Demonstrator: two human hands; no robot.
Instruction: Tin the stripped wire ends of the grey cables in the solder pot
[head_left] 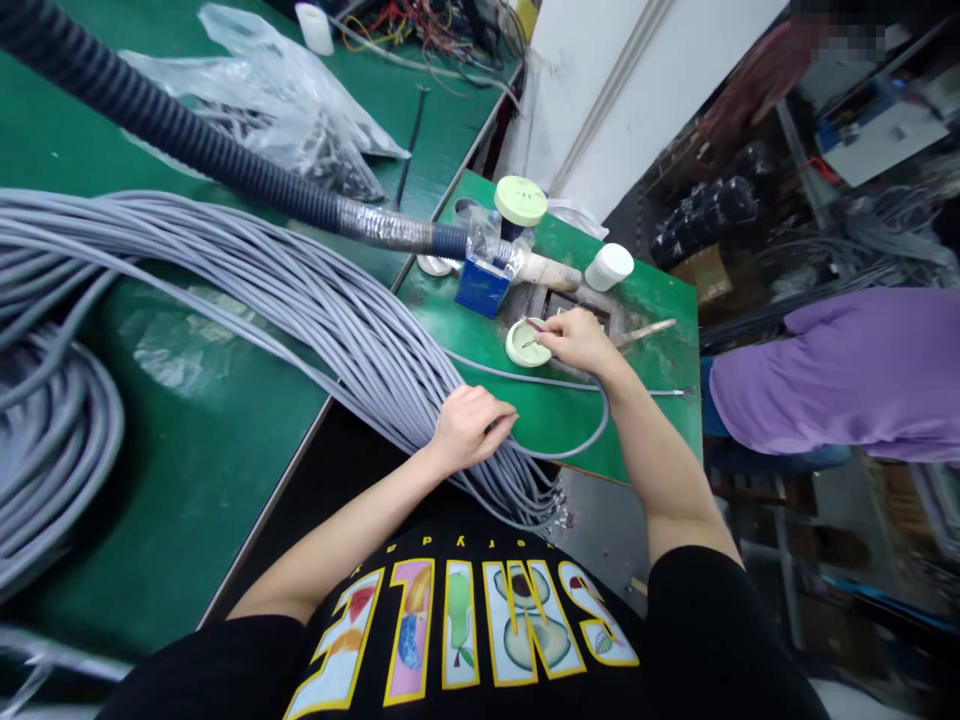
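A thick bundle of grey cables (375, 330) runs from the left bench across to my front. My left hand (472, 428) lies over its near end, fingers curled down on the cables; the fingertips are partly hidden. Over a small round pale-green dish (517, 352), my right hand (576, 340) pinches a cable end. Thin reddish and dark wires stick out from its fingers above the dish. A grey cable loop (604, 420) bends up from the bundle to my right wrist. Another cable end (679, 393) with split wires lies on the green bench to the right.
A black ribbed hose (247, 165) crosses above the cables, its nozzle beside a blue box (482, 286). Nearby stand a white tub (609, 266), a pale-green lid (520, 200) and a dark square-topped pot (559, 303). A person in a purple top (832, 375) is at right.
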